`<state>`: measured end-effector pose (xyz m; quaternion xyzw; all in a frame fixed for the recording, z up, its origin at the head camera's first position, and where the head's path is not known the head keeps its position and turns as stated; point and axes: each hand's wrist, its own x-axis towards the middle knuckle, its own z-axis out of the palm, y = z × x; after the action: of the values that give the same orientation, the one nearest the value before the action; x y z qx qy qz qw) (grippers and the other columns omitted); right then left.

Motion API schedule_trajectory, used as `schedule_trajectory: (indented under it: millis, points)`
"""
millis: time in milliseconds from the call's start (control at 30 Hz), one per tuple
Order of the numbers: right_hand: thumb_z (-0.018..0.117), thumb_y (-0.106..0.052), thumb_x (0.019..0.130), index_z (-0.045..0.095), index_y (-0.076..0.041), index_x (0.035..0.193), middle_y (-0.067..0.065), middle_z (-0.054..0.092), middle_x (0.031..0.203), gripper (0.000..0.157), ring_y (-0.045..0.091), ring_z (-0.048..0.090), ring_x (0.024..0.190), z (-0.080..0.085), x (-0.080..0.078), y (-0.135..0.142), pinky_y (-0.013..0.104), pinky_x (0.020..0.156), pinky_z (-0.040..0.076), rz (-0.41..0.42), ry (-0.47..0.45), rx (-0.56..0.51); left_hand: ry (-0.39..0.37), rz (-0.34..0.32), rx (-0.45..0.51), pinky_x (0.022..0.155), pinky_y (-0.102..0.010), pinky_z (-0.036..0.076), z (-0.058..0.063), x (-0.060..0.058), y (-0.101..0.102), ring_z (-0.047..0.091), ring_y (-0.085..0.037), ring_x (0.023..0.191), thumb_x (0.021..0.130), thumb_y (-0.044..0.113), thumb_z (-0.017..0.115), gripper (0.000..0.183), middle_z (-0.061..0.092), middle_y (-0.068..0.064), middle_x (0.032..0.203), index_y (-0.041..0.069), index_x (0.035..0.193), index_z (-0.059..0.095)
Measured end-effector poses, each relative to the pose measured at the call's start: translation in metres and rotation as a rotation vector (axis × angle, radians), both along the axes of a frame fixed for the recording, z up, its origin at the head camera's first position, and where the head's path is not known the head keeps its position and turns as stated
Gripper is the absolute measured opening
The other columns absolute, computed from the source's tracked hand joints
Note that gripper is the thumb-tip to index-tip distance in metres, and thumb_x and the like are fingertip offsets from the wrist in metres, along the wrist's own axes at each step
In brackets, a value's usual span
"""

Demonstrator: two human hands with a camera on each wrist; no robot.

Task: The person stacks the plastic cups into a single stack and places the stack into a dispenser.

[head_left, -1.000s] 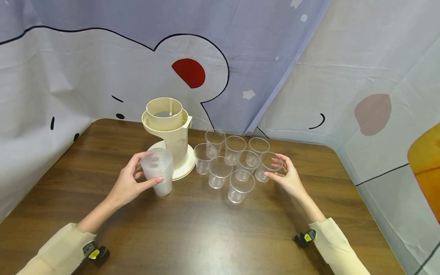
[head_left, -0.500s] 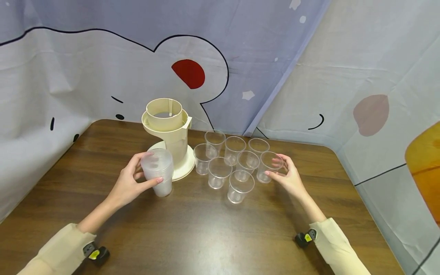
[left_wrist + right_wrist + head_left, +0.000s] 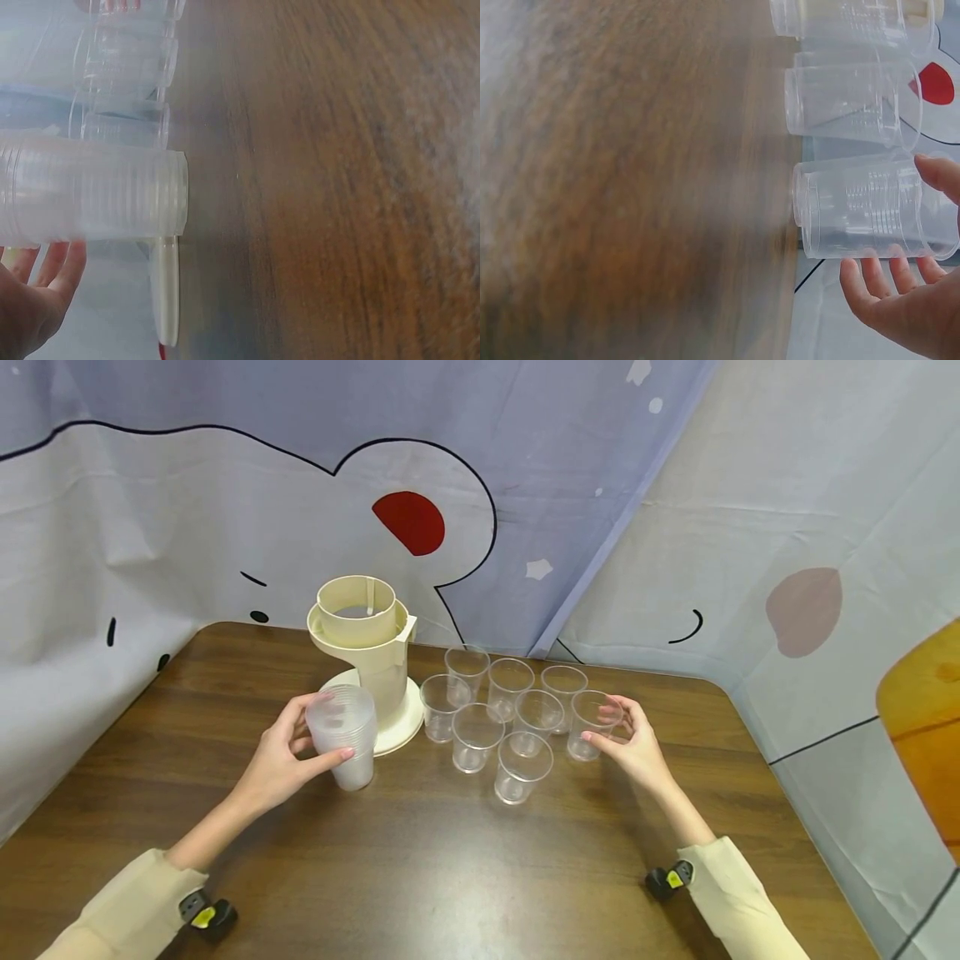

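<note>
My left hand (image 3: 283, 760) holds a stack of nested clear plastic cups (image 3: 345, 739), thumb across the near side and fingers behind. The stack is upright, its base at or very near the tabletop. In the left wrist view, fingertips (image 3: 67, 266) touch the side of the stack (image 3: 97, 191). My right hand (image 3: 636, 747) grips a single clear cup (image 3: 592, 727) at the right end of a group, thumb on one side, fingers on the other. Several more clear cups (image 3: 477, 739) stand upright and close together between the hands. The right wrist view shows the gripped cup (image 3: 862, 210) upright.
A cream plastic dispenser-like stand (image 3: 382, 672) with a ring-shaped top and round base stands behind the stack. The wooden table (image 3: 450, 868) has its back edge near a printed curtain (image 3: 600, 510). An orange-yellow patch (image 3: 926, 727) shows at the far right.
My right hand has shifted slightly to the right with its cup, widening the gap to the neighbouring cups. The left hand and its stack stay in place.
</note>
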<state>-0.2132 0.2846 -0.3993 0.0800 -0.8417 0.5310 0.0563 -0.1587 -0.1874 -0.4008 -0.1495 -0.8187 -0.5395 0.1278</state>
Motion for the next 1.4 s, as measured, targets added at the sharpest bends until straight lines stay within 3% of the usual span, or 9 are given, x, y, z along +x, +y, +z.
schedule_trajectory:
  millis: [200, 400, 700, 967, 1133, 1400]
  points:
    - [0.073, -0.004, 0.082, 0.031, 0.000, 0.139, 0.025, 0.044, 0.134, 0.070, 0.026, 0.049, 0.118, 0.001, 0.002, 0.002, 0.010, 0.087, 0.048, 0.000, 0.000, 0.001, 0.003, -0.002, 0.002, 0.084, -0.007, 0.048, 0.000, 0.000, 0.000, 0.054, 0.009, 0.103, 0.077, 0.006, 0.079, 0.070, 0.053, -0.008, 0.124, 0.005, 0.136, 0.041]
    - [0.074, -0.006, 0.083, 0.032, -0.001, 0.140, 0.019, 0.046, 0.131, 0.071, 0.021, 0.049, 0.117, 0.000, 0.003, 0.004, 0.010, 0.087, 0.047, -0.011, -0.006, 0.027, 0.000, -0.007, 0.004, 0.085, -0.006, 0.048, 0.000, 0.000, 0.000, 0.053, 0.009, 0.104, 0.078, 0.006, 0.078, 0.070, 0.052, -0.008, 0.125, 0.006, 0.136, 0.040]
    - [0.073, -0.006, 0.083, 0.032, 0.000, 0.139, 0.026, 0.045, 0.133, 0.069, 0.026, 0.049, 0.117, 0.000, 0.008, 0.006, 0.013, 0.087, 0.046, -0.015, -0.015, 0.046, 0.000, -0.007, -0.002, 0.084, -0.006, 0.047, -0.001, 0.001, 0.000, 0.053, 0.010, 0.104, 0.078, 0.005, 0.078, 0.070, 0.052, -0.010, 0.126, 0.005, 0.137, 0.040]
    - [0.073, -0.002, 0.081, 0.033, 0.003, 0.138, 0.025, 0.045, 0.131, 0.069, 0.017, 0.053, 0.112, -0.003, 0.010, 0.007, 0.012, 0.086, 0.048, -0.016, -0.012, 0.014, 0.008, -0.014, 0.016, 0.083, -0.007, 0.049, -0.002, -0.001, 0.000, 0.054, 0.009, 0.103, 0.078, 0.003, 0.078, 0.070, 0.052, 0.000, 0.122, 0.004, 0.136, 0.040]
    - [0.073, -0.003, 0.082, 0.032, 0.003, 0.138, 0.026, 0.047, 0.130, 0.070, 0.008, 0.055, 0.104, -0.003, 0.011, 0.008, 0.014, 0.085, 0.047, -0.015, -0.020, 0.052, 0.013, -0.022, 0.029, 0.082, -0.008, 0.050, -0.003, -0.001, -0.001, 0.055, 0.008, 0.103, 0.078, 0.002, 0.077, 0.070, 0.052, 0.007, 0.120, 0.003, 0.136, 0.040]
    - [0.073, -0.007, 0.084, 0.031, 0.000, 0.140, 0.024, 0.049, 0.130, 0.071, -0.003, 0.052, 0.099, -0.001, 0.015, 0.011, 0.020, 0.084, 0.046, -0.007, -0.029, 0.119, 0.012, -0.019, 0.023, 0.082, -0.008, 0.050, -0.003, -0.001, -0.001, 0.055, 0.007, 0.103, 0.078, 0.003, 0.078, 0.070, 0.052, 0.004, 0.120, 0.005, 0.137, 0.040]
